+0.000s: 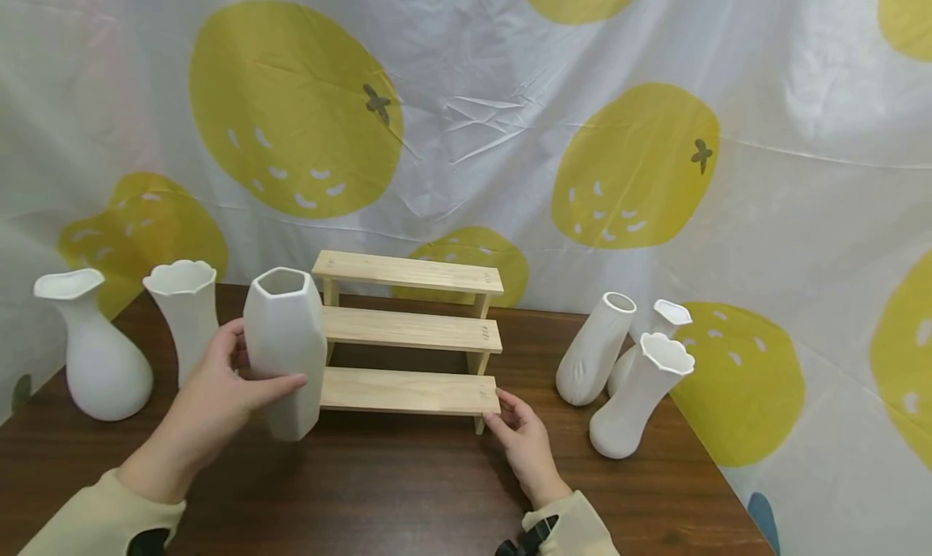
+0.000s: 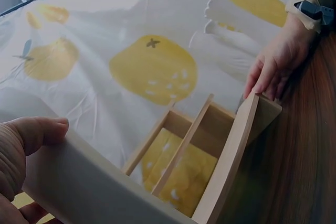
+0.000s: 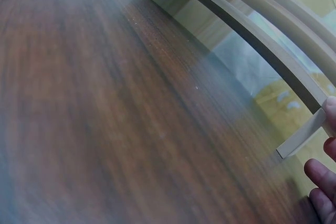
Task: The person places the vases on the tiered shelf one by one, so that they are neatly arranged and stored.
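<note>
Six vases point(image 1: 293, 337), one stand point(image 1: 408, 327)

A tiered rack point(image 1: 408, 391) stands on the table point(image 1: 379, 491), mid-frame. Overlapping its left end is a vase point(image 1: 287, 354) in the left grip point(image 1: 213, 394); the right grip point(image 1: 527, 444) touches its lower right corner. Two vases point(image 1: 109, 370) stand at left, three vases point(image 1: 595, 354) at right, cloth point(image 1: 473, 127) behind.

The left wrist view's edges crop the held vase point(image 2: 94, 182), seemingly at both ends.
</note>
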Available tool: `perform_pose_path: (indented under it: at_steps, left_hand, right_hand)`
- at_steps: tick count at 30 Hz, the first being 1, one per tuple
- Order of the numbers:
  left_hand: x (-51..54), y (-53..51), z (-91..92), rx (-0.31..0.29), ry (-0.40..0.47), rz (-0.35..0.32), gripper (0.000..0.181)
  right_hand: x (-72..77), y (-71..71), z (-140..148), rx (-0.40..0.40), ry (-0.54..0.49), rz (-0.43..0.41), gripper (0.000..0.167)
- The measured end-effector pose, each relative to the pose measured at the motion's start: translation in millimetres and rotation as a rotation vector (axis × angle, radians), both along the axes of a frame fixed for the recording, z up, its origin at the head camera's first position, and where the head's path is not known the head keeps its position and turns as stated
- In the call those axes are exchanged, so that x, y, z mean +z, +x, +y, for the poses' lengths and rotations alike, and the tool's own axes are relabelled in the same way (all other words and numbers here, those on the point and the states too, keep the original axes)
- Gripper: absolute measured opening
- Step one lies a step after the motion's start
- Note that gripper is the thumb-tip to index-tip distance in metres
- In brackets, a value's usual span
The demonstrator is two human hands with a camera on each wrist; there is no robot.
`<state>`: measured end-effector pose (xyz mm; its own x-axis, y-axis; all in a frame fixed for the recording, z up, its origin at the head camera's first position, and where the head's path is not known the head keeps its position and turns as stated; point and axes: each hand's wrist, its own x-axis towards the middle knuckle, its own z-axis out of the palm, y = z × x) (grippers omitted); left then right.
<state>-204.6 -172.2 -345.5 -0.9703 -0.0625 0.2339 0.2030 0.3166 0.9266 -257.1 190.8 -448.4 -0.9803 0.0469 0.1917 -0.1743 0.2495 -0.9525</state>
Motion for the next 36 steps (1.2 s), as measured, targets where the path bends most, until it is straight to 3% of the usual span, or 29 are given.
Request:
perform_pose_path:
  at_steps: [6,14,21,30,36]
  left_hand:
    - [1.7,-6.9,10.6,-0.022,0.020,-0.012,0.093]
    - [4.4,-17.2,21.9,-0.064,0.027,-0.034,0.098]
    - [6.6,-24.9,29.3,-0.054,0.005,-0.052,0.100]
    - [4.5,-35.6,35.6,-0.067,0.015,-0.082,0.104]
    - [2.8,-42.9,41.2,-0.069,0.049,-0.056,0.098]
  right_hand:
    - [-3.7,-1.9,1.2,0.003,0.010,0.002,0.045]
    - [-32.7,-21.4,11.3,-0.002,0.002,0.013,0.050]
    - [-2.9,-2.9,1.4,0.006,0.005,-0.001,0.045]
    - [-2.5,-2.5,1.6,0.009,0.005,0.001,0.045]
    - [-2.3,-2.3,1.5,0.011,0.010,0.003,0.045]
